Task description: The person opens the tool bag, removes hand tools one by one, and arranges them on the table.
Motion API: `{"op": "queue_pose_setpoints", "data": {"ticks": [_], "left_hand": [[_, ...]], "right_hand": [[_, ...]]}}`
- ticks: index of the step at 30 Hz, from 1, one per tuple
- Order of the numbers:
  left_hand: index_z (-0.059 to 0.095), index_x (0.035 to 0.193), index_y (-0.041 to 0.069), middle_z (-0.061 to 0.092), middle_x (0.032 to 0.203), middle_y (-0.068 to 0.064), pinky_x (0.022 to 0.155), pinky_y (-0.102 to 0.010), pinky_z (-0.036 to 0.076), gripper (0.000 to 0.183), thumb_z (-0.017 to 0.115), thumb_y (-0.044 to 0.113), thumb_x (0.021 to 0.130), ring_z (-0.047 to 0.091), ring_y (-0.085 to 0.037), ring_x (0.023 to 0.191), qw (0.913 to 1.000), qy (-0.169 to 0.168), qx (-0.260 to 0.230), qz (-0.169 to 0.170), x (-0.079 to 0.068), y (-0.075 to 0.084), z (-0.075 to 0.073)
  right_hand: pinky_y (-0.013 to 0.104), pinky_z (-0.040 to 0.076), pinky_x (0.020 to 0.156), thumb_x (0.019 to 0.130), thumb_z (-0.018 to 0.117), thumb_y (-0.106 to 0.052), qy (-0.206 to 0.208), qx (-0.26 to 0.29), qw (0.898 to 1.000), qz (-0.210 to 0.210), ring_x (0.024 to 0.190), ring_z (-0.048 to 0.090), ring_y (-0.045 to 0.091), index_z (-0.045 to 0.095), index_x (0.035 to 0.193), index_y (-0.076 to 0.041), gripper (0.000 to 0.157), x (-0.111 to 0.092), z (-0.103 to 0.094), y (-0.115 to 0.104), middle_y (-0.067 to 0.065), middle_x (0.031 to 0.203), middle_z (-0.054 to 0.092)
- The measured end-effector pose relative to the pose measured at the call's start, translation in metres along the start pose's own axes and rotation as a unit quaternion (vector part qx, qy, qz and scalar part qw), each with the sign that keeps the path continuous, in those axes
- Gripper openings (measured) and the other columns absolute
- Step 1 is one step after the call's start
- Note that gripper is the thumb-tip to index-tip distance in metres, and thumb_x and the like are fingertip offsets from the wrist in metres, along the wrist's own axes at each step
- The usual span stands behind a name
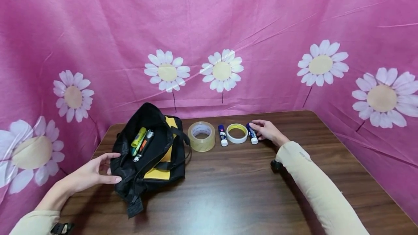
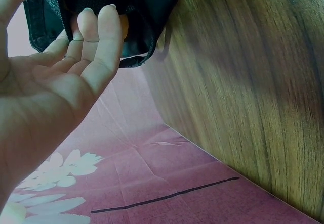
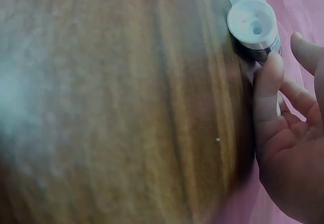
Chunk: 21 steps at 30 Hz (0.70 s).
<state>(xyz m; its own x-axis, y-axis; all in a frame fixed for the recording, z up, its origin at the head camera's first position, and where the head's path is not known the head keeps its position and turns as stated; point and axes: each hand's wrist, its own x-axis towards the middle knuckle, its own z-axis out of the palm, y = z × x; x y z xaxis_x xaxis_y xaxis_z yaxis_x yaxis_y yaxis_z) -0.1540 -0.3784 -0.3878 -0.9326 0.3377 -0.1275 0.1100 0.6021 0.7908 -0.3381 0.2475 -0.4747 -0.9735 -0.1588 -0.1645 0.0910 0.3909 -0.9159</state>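
A black and yellow zipped bag (image 1: 176, 126) lies with its mouth open at the left of the table. My left hand (image 1: 96, 169) holds its left edge, thumb at the near side. In the left wrist view the fingers (image 2: 109, 42) curl against the black fabric. Inside the bag are a yellow highlighter (image 1: 138, 136) and a slim tool with black and orange parts (image 1: 143, 146). My right hand (image 1: 269, 132) pinches the far, blue end of a glue stick (image 1: 253, 137). The right wrist view shows the stick's white end (image 3: 253, 21) with a fingertip against its side.
Between bag and right hand stand a wide clear tape roll (image 1: 202, 145), a second glue stick (image 1: 223, 136) and a narrower white tape roll (image 1: 237, 140), in a row. Pink flowered cloth (image 1: 271, 28) hangs behind and beside the wooden table (image 1: 228, 191).
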Motion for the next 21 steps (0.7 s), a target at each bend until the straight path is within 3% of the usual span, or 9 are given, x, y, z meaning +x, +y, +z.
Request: {"op": "queue_pose_setpoints", "data": {"ticks": [13, 21], "left_hand": [[0.035, 0.146, -0.007, 0.052, 0.090, -0.012, 0.067, -0.028, 0.044, 0.078, 0.081, 0.013, 0.087, 0.052, -0.013, 0.082, 1.0000, 0.000, 0.004, 0.005, 0.000, 0.001, 0.000], [0.036, 0.145, -0.007, 0.052, 0.091, -0.011, 0.067, -0.028, 0.045, 0.078, 0.082, 0.014, 0.086, 0.052, -0.014, 0.084, 0.9999, 0.003, 0.009, 0.007, -0.001, 0.001, -0.002]], "right_hand": [[0.024, 0.054, 0.055, 0.105, 0.058, -0.025, 0.000, 0.023, 1.000, -0.001, 0.068, 0.059, 0.011, 0.044, 0.147, 0.007, 0.055, 0.000, -0.005, 0.007, 0.013, 0.101, 0.061], [0.029, 0.055, 0.060, 0.106, 0.056, -0.027, -0.006, 0.006, 1.000, 0.026, 0.075, 0.062, 0.015, 0.042, 0.148, 0.003, 0.054, 0.002, -0.018, -0.009, 0.018, 0.124, 0.057]]}}
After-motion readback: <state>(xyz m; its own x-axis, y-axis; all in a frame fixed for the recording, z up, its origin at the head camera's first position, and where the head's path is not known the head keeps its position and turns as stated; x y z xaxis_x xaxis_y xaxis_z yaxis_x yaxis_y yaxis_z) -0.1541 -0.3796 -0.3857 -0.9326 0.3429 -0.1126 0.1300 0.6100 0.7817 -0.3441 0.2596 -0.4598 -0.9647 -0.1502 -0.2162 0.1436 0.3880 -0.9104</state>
